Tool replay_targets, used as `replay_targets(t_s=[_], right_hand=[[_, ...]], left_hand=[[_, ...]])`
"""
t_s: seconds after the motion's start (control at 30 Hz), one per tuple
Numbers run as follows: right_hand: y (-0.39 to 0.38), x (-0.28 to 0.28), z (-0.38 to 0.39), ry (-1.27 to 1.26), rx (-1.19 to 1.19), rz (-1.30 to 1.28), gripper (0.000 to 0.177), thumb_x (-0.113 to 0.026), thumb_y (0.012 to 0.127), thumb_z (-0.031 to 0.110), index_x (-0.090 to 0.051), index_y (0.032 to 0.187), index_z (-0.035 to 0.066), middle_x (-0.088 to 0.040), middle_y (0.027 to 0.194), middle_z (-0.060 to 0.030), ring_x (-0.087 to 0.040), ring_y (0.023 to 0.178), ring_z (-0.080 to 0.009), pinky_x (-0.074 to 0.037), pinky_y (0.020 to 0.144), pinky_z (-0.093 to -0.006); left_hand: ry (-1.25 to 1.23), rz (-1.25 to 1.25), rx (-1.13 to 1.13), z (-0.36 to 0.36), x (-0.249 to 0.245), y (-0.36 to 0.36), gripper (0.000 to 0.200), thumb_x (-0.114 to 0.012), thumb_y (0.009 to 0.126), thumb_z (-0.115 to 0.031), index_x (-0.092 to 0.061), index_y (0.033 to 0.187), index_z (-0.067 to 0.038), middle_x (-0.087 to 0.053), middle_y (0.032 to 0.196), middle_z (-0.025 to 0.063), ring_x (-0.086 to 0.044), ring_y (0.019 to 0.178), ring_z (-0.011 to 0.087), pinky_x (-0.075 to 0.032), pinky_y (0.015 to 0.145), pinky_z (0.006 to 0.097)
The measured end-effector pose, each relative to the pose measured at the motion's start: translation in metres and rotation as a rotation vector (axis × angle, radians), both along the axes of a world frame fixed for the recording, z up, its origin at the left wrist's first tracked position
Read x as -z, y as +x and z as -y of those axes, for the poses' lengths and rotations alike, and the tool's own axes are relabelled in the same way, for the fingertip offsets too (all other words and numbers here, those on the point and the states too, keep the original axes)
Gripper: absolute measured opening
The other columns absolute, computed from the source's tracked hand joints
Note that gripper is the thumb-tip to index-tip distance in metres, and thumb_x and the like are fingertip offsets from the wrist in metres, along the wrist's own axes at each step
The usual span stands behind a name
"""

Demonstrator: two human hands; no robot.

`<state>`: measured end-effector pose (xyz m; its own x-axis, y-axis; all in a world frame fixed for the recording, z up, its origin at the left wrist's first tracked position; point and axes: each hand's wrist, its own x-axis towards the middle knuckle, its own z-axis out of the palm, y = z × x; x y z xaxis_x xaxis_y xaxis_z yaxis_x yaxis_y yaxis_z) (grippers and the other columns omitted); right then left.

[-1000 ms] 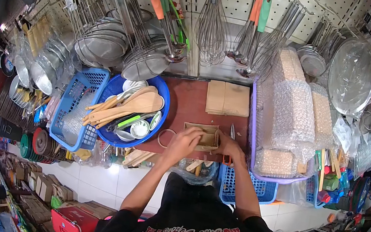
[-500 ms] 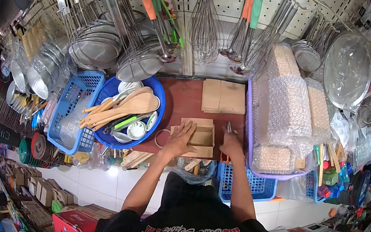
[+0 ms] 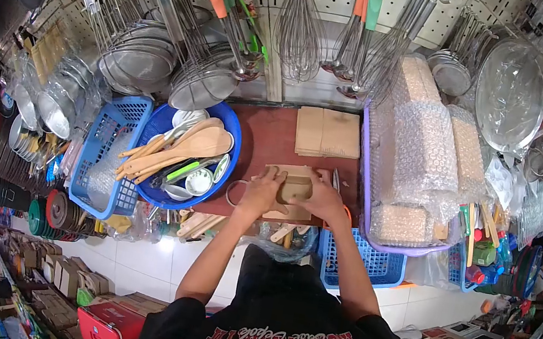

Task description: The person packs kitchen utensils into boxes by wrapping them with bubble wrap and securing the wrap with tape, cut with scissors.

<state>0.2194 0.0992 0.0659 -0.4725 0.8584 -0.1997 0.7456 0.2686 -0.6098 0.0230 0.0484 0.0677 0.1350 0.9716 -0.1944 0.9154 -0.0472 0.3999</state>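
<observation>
A small open cardboard box [image 3: 295, 189] stands on the dark red tabletop in front of me. My left hand [image 3: 262, 194] grips its left side, with fingers over the edge and the thumb toward the inside. Against the right side is my right hand [image 3: 325, 201], its fingers curled over the upper right edge. Both hands hide much of the side walls. Just right of my right hand lies a pair of scissors [image 3: 336, 178], blades pointing away and the orange handle partly covered. A roll of tape [image 3: 236, 192] rests beside my left hand.
Folded flat cardboard [image 3: 328, 134] lies at the back. A blue basin [image 3: 234, 156] of wooden spoons and ladles stands left, a purple basket [image 3: 364, 177] of bubble-wrapped parcels right. Whisks [image 3: 298, 46] and strainers [image 3: 138, 63] hang above. A blue basket [image 3: 377, 264] is below the table edge.
My right hand has left the scissors and moved left onto the box's right side. My left hand has stayed at the left side, its thumb now nearer the inside.
</observation>
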Motion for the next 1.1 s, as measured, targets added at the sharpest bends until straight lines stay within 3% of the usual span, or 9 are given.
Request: replay_targets(t_s=[0.07,0.17,0.33,0.57,0.87,1.03,1.1], right_hand=[[0.011,0.012,-0.006,-0.023,-0.134,-0.04,0.117,-0.087,0.06,0.055,-0.033,0.15,0.005,-0.033,0.154,-0.0204,-0.047,0.133,-0.0389,-0.044,0.106,-0.0463],[0.023,0.022,-0.008,0.039,-0.185,-0.196,0.116,-0.093,0.056,0.038,-0.033,0.151,0.011,-0.039,0.148,-0.0143,-0.048,0.132,-0.0369,-0.043,0.108,-0.0431],[0.026,0.039,-0.012,0.047,-0.229,-0.245,0.114,-0.094,0.053,0.034,-0.036,0.147,0.01,-0.041,0.147,-0.0162,-0.047,0.133,-0.0347,-0.042,0.109,-0.0415],[0.025,0.041,-0.009,-0.002,-0.179,-0.289,0.106,-0.093,0.056,0.028,-0.038,0.143,0.008,-0.047,0.14,-0.0167,-0.049,0.13,-0.0357,-0.043,0.107,-0.0428],[0.02,0.045,-0.013,0.013,-0.152,-0.253,0.104,-0.093,0.057,0.029,-0.038,0.144,0.012,-0.051,0.139,-0.0155,-0.051,0.129,-0.0344,-0.046,0.104,-0.042],[0.016,0.027,-0.007,0.02,-0.148,-0.083,0.108,-0.093,0.056,0.031,-0.037,0.146,0.013,-0.038,0.15,-0.016,-0.049,0.131,-0.0371,-0.046,0.104,-0.045],[0.013,0.016,-0.001,0.089,-0.153,0.038,0.113,-0.093,0.055,0.034,-0.034,0.149,0.013,-0.031,0.154,-0.0162,-0.048,0.132,-0.0385,-0.046,0.104,-0.0467]], left_hand=[[0.046,0.072,-0.013,0.005,0.002,-0.006,0.108,-0.092,0.054,-0.04,-0.045,0.144,-0.006,-0.045,0.141,0.0205,-0.044,0.134,0.0414,-0.044,0.106,0.051],[0.139,0.255,-0.017,0.012,0.022,-0.019,0.108,-0.092,0.055,-0.041,-0.044,0.145,-0.008,-0.043,0.141,0.0201,-0.045,0.133,0.0401,-0.042,0.108,0.0457],[0.231,0.439,-0.044,0.016,0.038,-0.025,0.106,-0.092,0.057,-0.037,-0.042,0.144,-0.002,-0.043,0.141,0.0197,-0.044,0.133,0.0383,-0.039,0.112,0.0438],[0.213,0.448,-0.06,0.016,0.05,-0.03,0.104,-0.093,0.058,-0.036,-0.043,0.143,-0.002,-0.043,0.142,0.0194,-0.045,0.133,0.0367,-0.039,0.111,0.0435],[0.229,0.469,-0.041,0.013,0.043,-0.029,0.098,-0.091,0.06,-0.029,-0.042,0.14,0.0,-0.045,0.138,0.0188,-0.047,0.13,0.0375,-0.042,0.108,0.0433],[0.159,0.418,-0.027,0.014,0.04,-0.03,0.101,-0.088,0.065,-0.039,-0.039,0.144,-0.001,-0.042,0.144,0.0211,-0.04,0.137,0.039,-0.036,0.113,0.0445],[0.276,0.182,0.031,0.017,0.042,-0.03,0.099,-0.084,0.068,-0.045,-0.04,0.145,-0.001,-0.037,0.15,0.0232,-0.033,0.142,0.0399,-0.03,0.116,0.0467]])
